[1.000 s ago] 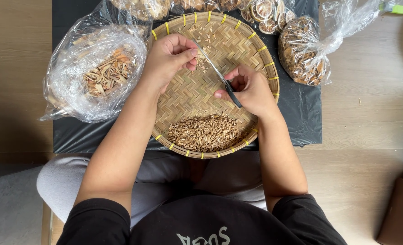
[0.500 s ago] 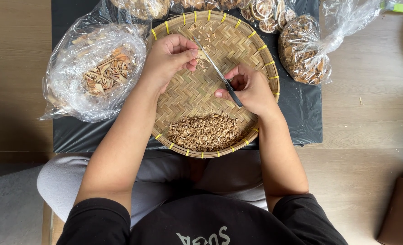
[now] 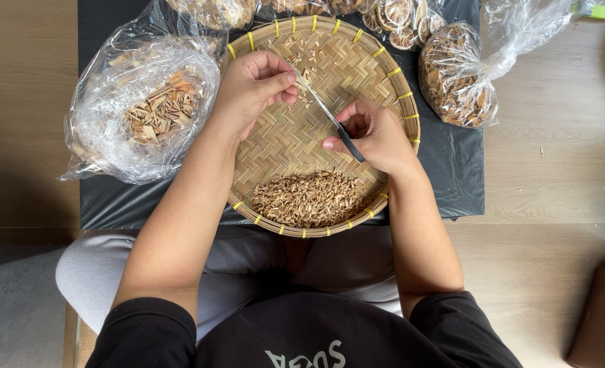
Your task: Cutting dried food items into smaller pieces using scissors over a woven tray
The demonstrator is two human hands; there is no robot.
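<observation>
A round woven bamboo tray [image 3: 391, 71] with yellow ties on its rim rests over my lap. My right hand [image 3: 374, 135] grips black-handled scissors [image 3: 323, 109], whose blades point up-left toward my left hand [image 3: 251, 85]. The fingertips of my left hand pinch a small dried piece at the blade tips; the piece is mostly hidden. A heap of small cut brown bits [image 3: 307, 197] lies at the tray's near side. A few loose bits [image 3: 309, 58] are scattered at the far side.
An open clear plastic bag [image 3: 104, 129] of dried strips sits left of the tray. A tied bag of brown dried pieces [image 3: 459, 75] sits to the right. Dried round slices [image 3: 401, 17] lie beyond the tray. All rest on a black sheet [image 3: 452, 177] over a wooden floor.
Both hands stay almost still over the tray, with only slight movement of the scissors and the left fingertips.
</observation>
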